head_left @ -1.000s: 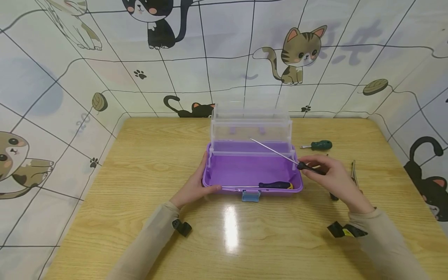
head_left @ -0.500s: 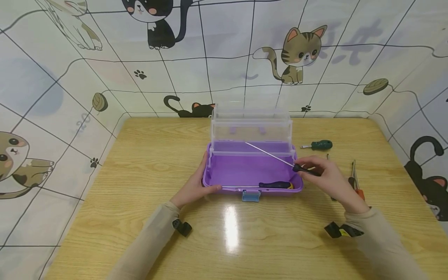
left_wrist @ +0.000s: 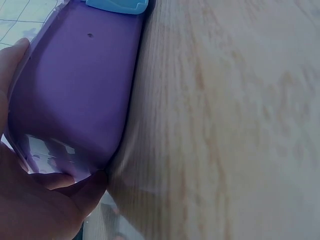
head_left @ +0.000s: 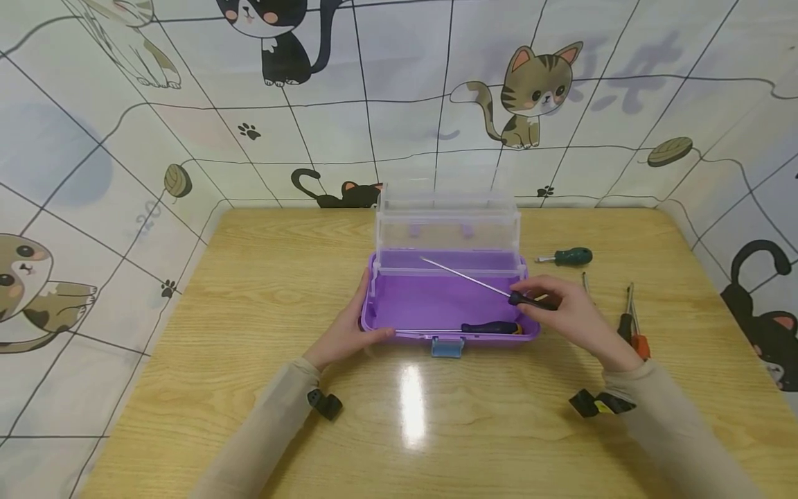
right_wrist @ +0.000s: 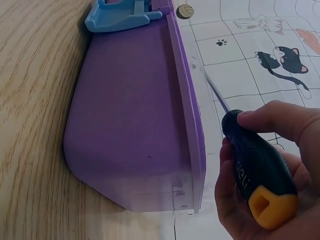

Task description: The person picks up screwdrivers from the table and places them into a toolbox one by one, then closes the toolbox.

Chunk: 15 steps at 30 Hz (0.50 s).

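A purple toolbox [head_left: 411, 301] with a raised clear lid [head_left: 447, 232] stands on the table. My left hand [head_left: 345, 336] grips its left end, thumb on the front rim; in the left wrist view fingers [left_wrist: 90, 192] curl around the purple corner. My right hand [head_left: 576, 319] pinches the dark handle of a long screwdriver [head_left: 533, 302] over the box's right side, its shaft slanting up to the left above the interior. The right wrist view shows that handle [right_wrist: 257, 167] with a yellow end. A black-and-yellow screwdriver [head_left: 490, 328] lies inside along the front wall.
A green screwdriver [head_left: 572, 256] lies right of the box on the wooden table [head_left: 262, 263]. Farther right are a black-handled tool [head_left: 625, 327] and a red-handled one [head_left: 640, 345]; another metal shaft [head_left: 584, 281] shows behind my right hand. Patterned sheeting surrounds the table.
My right hand has moved left with the screwdriver, bringing its shaft farther over the box. The left hand has stayed in place on the box.
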Available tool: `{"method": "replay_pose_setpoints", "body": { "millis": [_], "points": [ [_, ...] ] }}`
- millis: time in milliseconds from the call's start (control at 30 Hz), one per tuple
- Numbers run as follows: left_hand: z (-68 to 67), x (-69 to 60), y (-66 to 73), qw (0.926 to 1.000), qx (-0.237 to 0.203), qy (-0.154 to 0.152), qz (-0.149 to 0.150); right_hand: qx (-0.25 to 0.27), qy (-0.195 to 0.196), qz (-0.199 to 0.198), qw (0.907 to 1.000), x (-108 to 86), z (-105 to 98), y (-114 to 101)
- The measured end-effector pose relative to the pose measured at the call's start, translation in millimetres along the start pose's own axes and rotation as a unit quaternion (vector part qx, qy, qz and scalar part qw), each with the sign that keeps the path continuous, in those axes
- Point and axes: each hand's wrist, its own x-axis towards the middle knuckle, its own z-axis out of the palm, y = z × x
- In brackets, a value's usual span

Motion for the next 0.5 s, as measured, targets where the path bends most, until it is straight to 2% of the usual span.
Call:
{"method": "replay_pose_setpoints", "body": {
  "millis": [300,500],
  "points": [
    [-0.3,-0.4,1.0,1.0000,0.005,0.000,-0.006,0.017,-0.019,-0.005,0.9997,5.1,4.4,-1.9],
    [-0.1,-0.4,0.2,1.0000,-0.004,0.000,0.000,0.019,-0.029,-0.032,0.9989,6.8,6.4,-2.4]
  ]
}}
